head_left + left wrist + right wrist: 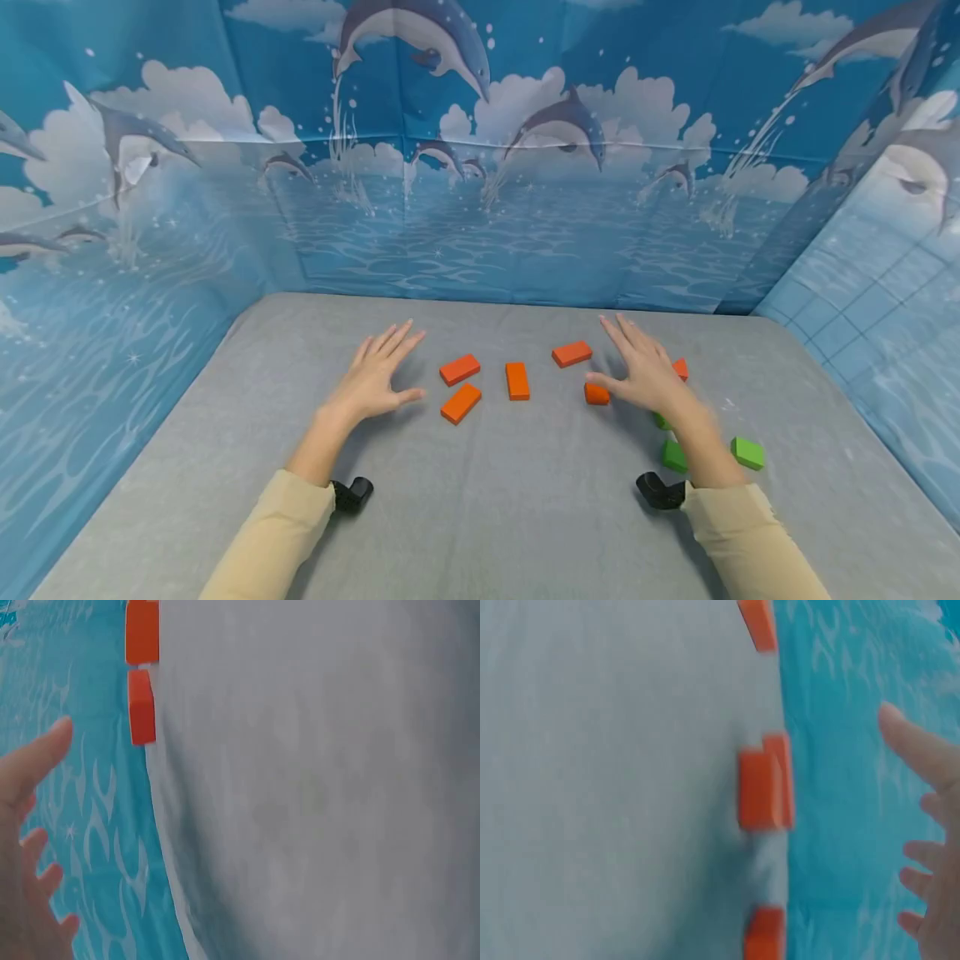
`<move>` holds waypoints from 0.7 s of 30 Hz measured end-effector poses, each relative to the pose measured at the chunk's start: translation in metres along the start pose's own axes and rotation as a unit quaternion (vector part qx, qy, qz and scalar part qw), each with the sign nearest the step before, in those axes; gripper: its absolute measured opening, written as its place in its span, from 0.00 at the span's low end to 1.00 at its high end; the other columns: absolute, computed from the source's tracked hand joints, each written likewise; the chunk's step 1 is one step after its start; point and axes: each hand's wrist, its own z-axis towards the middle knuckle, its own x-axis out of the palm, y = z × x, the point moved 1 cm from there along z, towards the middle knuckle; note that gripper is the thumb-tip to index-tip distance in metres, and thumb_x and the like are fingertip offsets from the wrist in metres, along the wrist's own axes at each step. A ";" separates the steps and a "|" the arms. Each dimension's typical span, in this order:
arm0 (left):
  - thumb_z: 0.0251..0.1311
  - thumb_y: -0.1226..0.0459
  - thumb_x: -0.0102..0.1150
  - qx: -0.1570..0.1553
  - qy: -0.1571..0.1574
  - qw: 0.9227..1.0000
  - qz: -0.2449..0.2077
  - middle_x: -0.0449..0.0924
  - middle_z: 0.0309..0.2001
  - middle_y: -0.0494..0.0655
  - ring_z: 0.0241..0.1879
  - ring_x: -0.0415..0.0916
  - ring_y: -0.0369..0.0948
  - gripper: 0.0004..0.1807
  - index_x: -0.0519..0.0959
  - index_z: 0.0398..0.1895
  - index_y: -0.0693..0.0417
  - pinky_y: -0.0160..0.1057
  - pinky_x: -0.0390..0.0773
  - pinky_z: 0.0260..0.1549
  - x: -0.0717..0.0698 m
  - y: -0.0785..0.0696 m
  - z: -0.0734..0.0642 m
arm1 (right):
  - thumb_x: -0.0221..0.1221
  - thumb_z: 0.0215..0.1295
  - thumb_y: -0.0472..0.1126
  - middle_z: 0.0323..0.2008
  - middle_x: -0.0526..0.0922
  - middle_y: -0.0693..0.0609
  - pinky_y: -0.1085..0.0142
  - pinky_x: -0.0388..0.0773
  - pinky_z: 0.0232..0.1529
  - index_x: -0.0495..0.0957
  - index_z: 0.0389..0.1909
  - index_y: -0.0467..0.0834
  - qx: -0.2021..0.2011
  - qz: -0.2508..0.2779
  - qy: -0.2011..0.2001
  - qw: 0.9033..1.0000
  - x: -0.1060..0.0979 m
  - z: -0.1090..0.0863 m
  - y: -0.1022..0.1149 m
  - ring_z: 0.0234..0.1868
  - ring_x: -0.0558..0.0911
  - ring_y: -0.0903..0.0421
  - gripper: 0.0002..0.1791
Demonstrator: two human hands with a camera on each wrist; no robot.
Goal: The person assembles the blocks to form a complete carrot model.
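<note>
My left hand (375, 375) hovers over the left part of the grey cloth, fingers spread and holding nothing. Just right of its thumb lie two orange blocks, one (460, 369) behind the other (461, 403). Across from it, my right hand (647, 371) has its fingers extended, with its thumb above an orange piece with a rounded top (597, 394). A flat orange block (572, 353) is left of those fingertips, and another (517, 381) lies between the hands. The right hand partly hides an orange piece (680, 369). In the right wrist view, orange blocks (757, 791) look blurred.
Green blocks lie by the right forearm: one (674, 456) to its left, one (747, 452) to its right, and one (662, 422) partly covered. A blue dolphin-print curtain (465, 225) stands behind and beside the grey cloth surface (480, 500). Each wrist wears a black camera mount (660, 492).
</note>
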 end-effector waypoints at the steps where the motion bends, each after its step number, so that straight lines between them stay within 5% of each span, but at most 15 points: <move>1: 0.51 0.44 0.61 0.013 0.002 1.000 -0.019 0.44 0.71 0.49 0.69 0.43 0.52 0.46 0.51 0.71 0.44 0.59 0.41 0.61 0.002 -0.002 0.001 | 0.58 0.56 0.61 0.70 0.42 0.37 0.36 0.43 0.59 0.39 0.72 0.50 -0.012 0.018 -0.007 1.000 0.004 0.002 0.004 0.68 0.47 0.36 0.51; 6: 0.48 0.44 0.63 0.047 0.041 0.995 -0.077 0.54 0.68 0.50 0.65 0.52 0.52 0.46 0.55 0.69 0.44 0.59 0.47 0.60 0.012 -0.013 0.008 | 0.64 0.53 0.52 0.66 0.54 0.36 0.38 0.54 0.56 0.47 0.71 0.47 -0.070 0.108 -0.019 0.992 0.027 0.015 0.024 0.63 0.57 0.37 0.49; 11: 0.46 0.43 0.64 0.051 0.084 0.991 -0.090 0.59 0.66 0.48 0.64 0.55 0.49 0.46 0.58 0.68 0.44 0.55 0.51 0.60 0.021 -0.019 0.012 | 0.66 0.52 0.49 0.63 0.58 0.38 0.42 0.60 0.55 0.50 0.70 0.45 -0.103 0.158 0.020 0.982 0.045 0.026 0.040 0.61 0.62 0.40 0.48; 21: 0.48 0.47 0.65 0.076 0.113 0.983 -0.124 0.62 0.63 0.47 0.63 0.57 0.48 0.40 0.63 0.65 0.45 0.55 0.52 0.60 0.035 -0.023 0.017 | 0.65 0.53 0.49 0.59 0.63 0.41 0.48 0.64 0.54 0.56 0.68 0.43 -0.080 0.206 0.092 0.971 0.067 0.041 0.049 0.55 0.68 0.45 0.43</move>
